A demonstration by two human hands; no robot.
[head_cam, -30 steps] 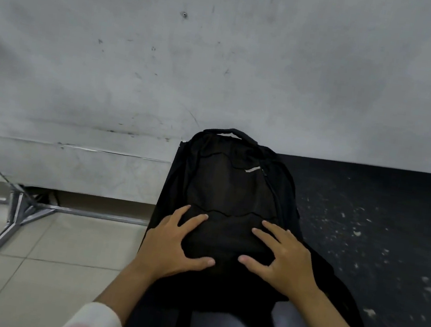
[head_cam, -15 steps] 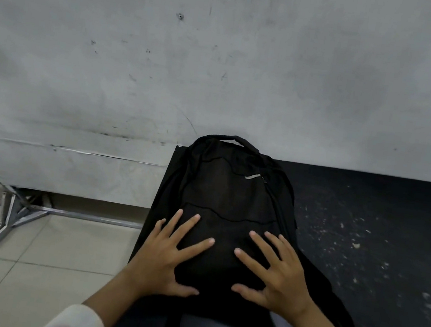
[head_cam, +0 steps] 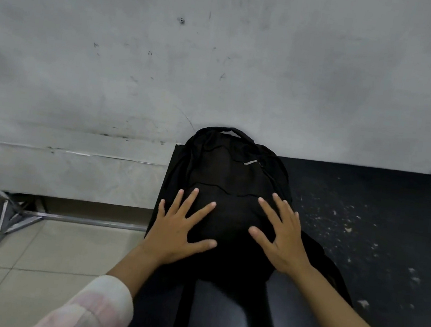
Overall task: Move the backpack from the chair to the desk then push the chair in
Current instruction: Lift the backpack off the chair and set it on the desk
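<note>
A black backpack [head_cam: 235, 171] lies flat on the left end of a black desk [head_cam: 374, 210], its top handle against the grey wall. My left hand [head_cam: 180, 230] and my right hand [head_cam: 281, 239] are spread over the backpack's lower front pocket, fingers apart and gripping nothing. I cannot tell whether the palms rest on the fabric or hover just above it. Below my hands, the backpack's straps hang over a glossy black surface [head_cam: 225, 320], which looks like the chair's back; the rest of the chair is out of view.
A scuffed grey wall [head_cam: 224, 53] stands right behind the desk. White flecks dot the desk top to the right. On the left, a metal support frame [head_cam: 4, 219] stands on the tiled floor [head_cam: 37, 263] by the wall's base.
My fingers were curled into the backpack's front a second ago; they have straightened and spread out flat. The backpack has stayed on the desk against the wall.
</note>
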